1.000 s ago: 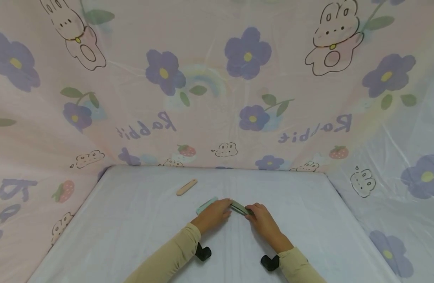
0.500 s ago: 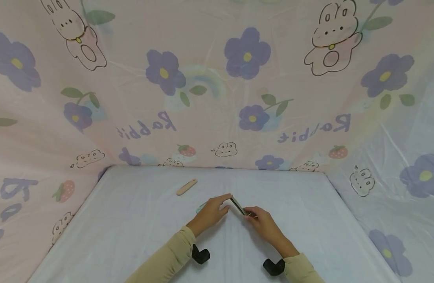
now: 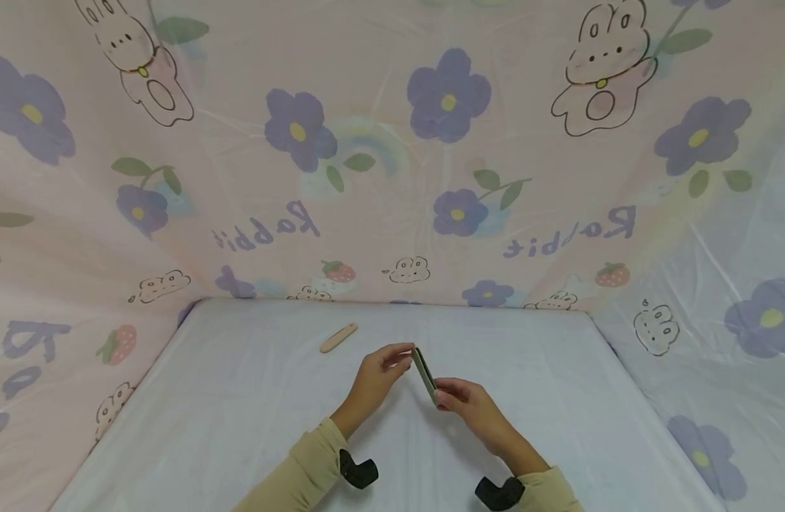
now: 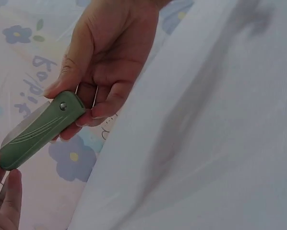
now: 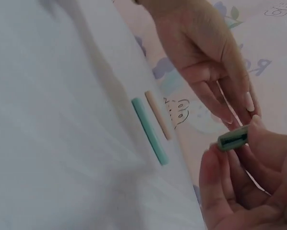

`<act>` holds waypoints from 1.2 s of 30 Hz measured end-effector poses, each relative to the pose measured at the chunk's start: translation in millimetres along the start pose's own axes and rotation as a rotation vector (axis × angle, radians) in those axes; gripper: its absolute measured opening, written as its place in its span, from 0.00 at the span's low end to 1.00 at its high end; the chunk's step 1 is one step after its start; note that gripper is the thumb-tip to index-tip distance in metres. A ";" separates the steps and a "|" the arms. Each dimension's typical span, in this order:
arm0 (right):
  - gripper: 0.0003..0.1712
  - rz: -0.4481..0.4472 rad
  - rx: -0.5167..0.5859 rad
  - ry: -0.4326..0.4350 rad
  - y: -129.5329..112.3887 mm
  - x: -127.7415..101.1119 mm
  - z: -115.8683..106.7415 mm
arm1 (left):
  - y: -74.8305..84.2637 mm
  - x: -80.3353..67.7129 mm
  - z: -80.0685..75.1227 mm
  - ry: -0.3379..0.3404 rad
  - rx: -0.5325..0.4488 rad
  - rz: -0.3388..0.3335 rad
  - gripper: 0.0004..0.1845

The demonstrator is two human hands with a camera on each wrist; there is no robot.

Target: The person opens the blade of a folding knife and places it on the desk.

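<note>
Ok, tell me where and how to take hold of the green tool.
I'd grip the green tool at mid-length, across its broad faces; the left hand and right hand hold its ends. Come from the plain edge, lower right in the left wrist view: a pale strip, possibly a blade, shows along the opposite edge.

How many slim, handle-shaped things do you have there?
3: a green one held by the left hand and right hand; a teal one and a beige one on the white table. Others might be hidden.
</note>
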State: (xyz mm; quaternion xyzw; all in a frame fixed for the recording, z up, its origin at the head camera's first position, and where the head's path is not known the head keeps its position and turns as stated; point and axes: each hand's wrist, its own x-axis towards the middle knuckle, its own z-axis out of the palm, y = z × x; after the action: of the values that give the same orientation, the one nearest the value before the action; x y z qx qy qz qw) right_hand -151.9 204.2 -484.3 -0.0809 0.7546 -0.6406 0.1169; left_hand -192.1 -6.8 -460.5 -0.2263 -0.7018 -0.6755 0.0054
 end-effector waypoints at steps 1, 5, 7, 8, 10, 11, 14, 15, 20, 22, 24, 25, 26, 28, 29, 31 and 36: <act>0.25 -0.001 0.025 -0.010 -1.1 -0.4 1.0 | 2.5 -1.2 -0.3 0.008 -0.039 -0.008 0.16; 0.25 -0.002 0.105 -0.043 -4.3 -2.4 4.8 | -2.2 -3.0 -0.1 0.045 -0.199 -0.065 0.16; 0.26 0.001 0.155 -0.062 -5.8 -3.6 7.0 | -8.8 -3.3 1.1 0.064 -0.282 -0.106 0.17; 0.26 0.004 0.175 -0.069 -6.5 -4.2 8.1 | -12.0 -3.4 1.6 0.069 -0.328 -0.130 0.17; 0.27 0.014 0.212 -0.078 -7.6 -5.3 10.3 | -17.3 -4.4 3.1 0.071 -0.415 -0.179 0.18; 0.27 0.018 0.234 -0.082 -7.8 -5.7 11.4 | -18.9 -5.3 4.1 0.069 -0.450 -0.204 0.19; 0.27 0.033 0.264 -0.081 -7.6 -6.4 14.3 | -21.1 -9.1 7.0 0.049 -0.519 -0.274 0.19; 0.27 0.037 0.270 -0.080 -7.3 -6.6 15.2 | -22.0 -10.5 8.0 0.042 -0.521 -0.295 0.20; 0.26 0.054 0.290 -0.090 -4.5 -7.4 18.5 | -24.8 -15.8 10.4 0.033 -0.518 -0.351 0.20; 0.26 0.059 0.296 -0.100 -3.6 -7.9 19.3 | -25.3 -17.2 10.4 0.034 -0.530 -0.357 0.20; 0.26 0.065 0.300 -0.109 -3.0 -8.3 19.9 | -25.2 -18.8 10.0 0.028 -0.536 -0.364 0.20; 0.26 0.066 0.299 -0.113 -2.4 -8.4 20.2 | -24.8 -19.8 9.7 0.022 -0.537 -0.367 0.20; 0.26 0.067 0.295 -0.115 -1.9 -8.7 20.4 | -24.4 -20.7 9.5 0.015 -0.533 -0.371 0.19; 0.25 0.073 0.281 -0.114 -0.9 -8.8 20.7 | -23.5 -22.3 9.2 0.002 -0.522 -0.378 0.19; 0.25 0.072 0.272 -0.110 -0.3 -8.7 20.8 | -23.0 -23.2 9.0 -0.003 -0.512 -0.382 0.19; 0.24 0.064 0.244 -0.099 0.9 -8.4 21.0 | -22.4 -24.4 8.7 -0.015 -0.494 -0.382 0.19; 0.23 0.052 0.219 -0.044 3.0 -5.6 21.5 | -21.5 -27.4 8.3 -0.066 -0.440 -0.380 0.20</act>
State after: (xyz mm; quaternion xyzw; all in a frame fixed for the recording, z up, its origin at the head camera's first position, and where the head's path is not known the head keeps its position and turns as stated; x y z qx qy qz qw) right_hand -140.4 185.9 -490.1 -0.0621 0.6793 -0.7139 0.1584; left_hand -172.0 -7.1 -490.1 -0.1083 -0.5682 -0.7925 -0.1932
